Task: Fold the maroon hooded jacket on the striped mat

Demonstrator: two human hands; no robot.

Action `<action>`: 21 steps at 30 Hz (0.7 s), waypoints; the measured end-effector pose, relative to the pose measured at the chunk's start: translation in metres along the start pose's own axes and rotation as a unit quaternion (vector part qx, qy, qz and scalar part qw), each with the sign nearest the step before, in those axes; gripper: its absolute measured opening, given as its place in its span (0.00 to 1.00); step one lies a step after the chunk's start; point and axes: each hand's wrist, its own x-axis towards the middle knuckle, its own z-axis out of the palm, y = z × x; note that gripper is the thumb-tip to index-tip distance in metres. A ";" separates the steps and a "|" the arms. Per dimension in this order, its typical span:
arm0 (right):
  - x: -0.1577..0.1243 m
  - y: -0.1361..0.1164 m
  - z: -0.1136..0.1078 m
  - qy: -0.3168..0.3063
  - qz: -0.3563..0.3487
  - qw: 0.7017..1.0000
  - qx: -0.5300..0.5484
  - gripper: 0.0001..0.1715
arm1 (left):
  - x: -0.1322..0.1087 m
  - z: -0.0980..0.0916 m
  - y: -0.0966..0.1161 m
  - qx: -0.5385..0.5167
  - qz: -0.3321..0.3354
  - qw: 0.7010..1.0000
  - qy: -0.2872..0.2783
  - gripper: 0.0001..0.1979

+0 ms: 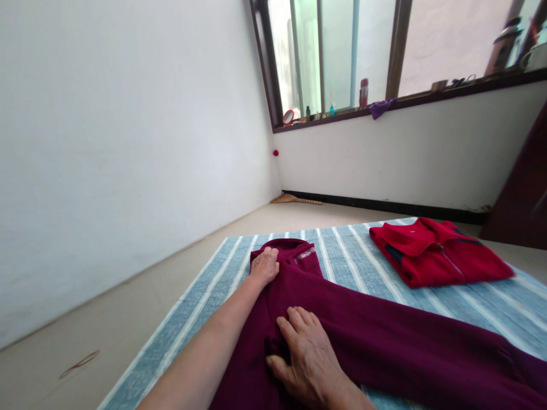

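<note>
A dark maroon garment [384, 336] lies spread across a blue and white striped mat [342, 256]. My left hand [265, 266] reaches far forward and rests near the garment's collar, its fingers curled over the fabric at the far end. My right hand [307, 353] lies flat on the middle of the garment, fingers stretched out and slightly apart, pressing the cloth. A fold of the fabric bunches up just left of my right thumb.
A folded bright red garment [436, 250] sits on the mat at the right. A white wall runs along the left. A window sill [384, 105] at the back holds small bottles and a purple cloth. A broom [294, 199] lies on the floor by the far wall.
</note>
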 end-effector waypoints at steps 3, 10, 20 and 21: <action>0.000 -0.001 0.000 -0.002 -0.001 1.000 0.003 0.33 | -0.012 -0.001 0.006 -0.011 0.009 1.000 0.027 0.13; 0.002 -0.006 -0.008 -0.002 -0.001 1.000 0.012 0.29 | -0.038 0.026 0.006 -0.052 0.059 0.997 -0.019 0.20; 0.003 -0.008 -0.012 -0.021 -0.003 1.000 0.006 0.27 | -0.057 0.043 0.016 -0.078 0.021 0.995 0.056 0.25; 0.002 -0.008 -0.012 -0.021 -0.005 1.000 0.005 0.27 | -0.058 0.043 0.016 -0.080 0.018 0.994 0.067 0.26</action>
